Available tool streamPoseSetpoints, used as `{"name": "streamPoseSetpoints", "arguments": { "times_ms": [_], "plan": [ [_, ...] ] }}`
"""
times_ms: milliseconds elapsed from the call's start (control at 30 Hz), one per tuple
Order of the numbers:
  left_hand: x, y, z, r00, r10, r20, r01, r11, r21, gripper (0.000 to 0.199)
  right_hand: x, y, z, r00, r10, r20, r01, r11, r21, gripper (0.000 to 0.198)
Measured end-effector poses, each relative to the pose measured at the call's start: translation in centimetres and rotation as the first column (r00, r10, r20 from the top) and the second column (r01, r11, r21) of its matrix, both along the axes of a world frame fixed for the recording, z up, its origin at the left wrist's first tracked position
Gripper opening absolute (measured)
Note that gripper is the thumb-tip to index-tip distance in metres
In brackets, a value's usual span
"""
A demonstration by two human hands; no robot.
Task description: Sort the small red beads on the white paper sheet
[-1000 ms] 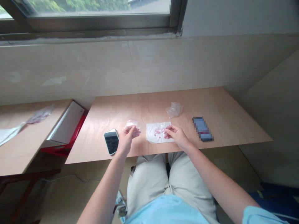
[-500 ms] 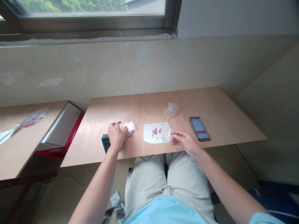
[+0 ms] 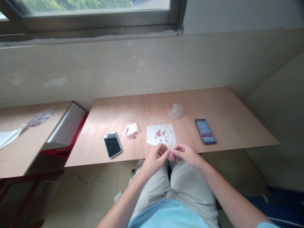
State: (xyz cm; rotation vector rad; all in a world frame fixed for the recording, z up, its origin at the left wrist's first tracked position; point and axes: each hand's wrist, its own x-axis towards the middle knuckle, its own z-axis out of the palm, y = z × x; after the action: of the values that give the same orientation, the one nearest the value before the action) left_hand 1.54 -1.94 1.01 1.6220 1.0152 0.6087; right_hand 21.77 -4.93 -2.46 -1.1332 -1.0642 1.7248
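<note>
At the table's front edge, my left hand point(image 3: 158, 156) and my right hand point(image 3: 186, 154) meet, both with fingers pinched on a small clear plastic bag point(image 3: 170, 154). Part of the bag is hidden behind the fingers. Just beyond them lies a white sheet point(image 3: 154, 129) with several small red pieces point(image 3: 158, 134) scattered over it. What the pieces are is too small to tell. Left of the sheet rests a pile of small clear bags point(image 3: 131, 129) with reddish edges.
A phone point(image 3: 112, 145) lies at the table's left, and another phone point(image 3: 205, 131), blurred out, at the right. More clear bags point(image 3: 176, 112) sit behind the sheet. A second table point(image 3: 28, 139) stands to the left, beside a white box point(image 3: 65, 123).
My left hand has left the bag pile and come right to the small bag. My right hand has brought that bag left and nearer my lap.
</note>
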Motion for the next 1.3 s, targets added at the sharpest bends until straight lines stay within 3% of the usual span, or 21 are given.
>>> {"name": "streamPoseSetpoints", "arguments": {
  "times_ms": [133,300,533,667,833,967,1133,1300],
  "plan": [
    [0.4,-1.1,-0.6,0.998,-0.065,0.026,0.068,0.990,-0.125,0.034,-0.4,-0.4,-0.6,0.998,0.067,0.018,-0.066,0.997,-0.046,0.037],
    [0.3,-1.4,-1.2,0.974,-0.088,0.208,0.149,0.944,-0.293,0.037,-0.7,-0.6,-0.6,0.994,0.105,-0.031,-0.107,0.990,-0.097,0.039],
    [-0.3,-0.7,-1.5,0.942,-0.126,0.311,0.242,0.897,-0.371,0.035,-0.4,-0.5,0.6,0.974,0.208,-0.087,-0.213,0.975,-0.057,0.040],
    [-0.7,-0.4,-1.4,0.961,-0.144,0.236,0.216,0.922,-0.320,0.032,-0.5,-0.4,0.2,0.976,0.209,-0.062,-0.212,0.976,-0.045,0.042],
    [-0.4,-0.8,-1.4,0.986,-0.165,-0.037,0.159,0.980,-0.123,0.027,-1.1,-0.6,-1.7,0.989,0.146,0.027,-0.146,0.989,-0.009,0.036],
    [0.0,-1.1,-1.8,0.982,-0.085,-0.168,0.087,0.996,0.002,0.023,-1.5,-0.7,-2.3,0.992,0.106,0.070,-0.108,0.994,0.027,0.031],
    [-0.2,-0.9,-1.9,0.971,0.051,-0.233,-0.023,0.992,0.125,0.022,-1.5,-0.6,-2.1,0.988,0.040,0.147,-0.042,0.999,0.013,0.028],
    [-0.3,-1.0,-0.7,0.987,0.040,-0.154,-0.003,0.973,0.231,0.009,-1.3,-0.4,-1.1,0.993,0.050,0.110,-0.051,0.999,0.002,0.028]
  ]
}}
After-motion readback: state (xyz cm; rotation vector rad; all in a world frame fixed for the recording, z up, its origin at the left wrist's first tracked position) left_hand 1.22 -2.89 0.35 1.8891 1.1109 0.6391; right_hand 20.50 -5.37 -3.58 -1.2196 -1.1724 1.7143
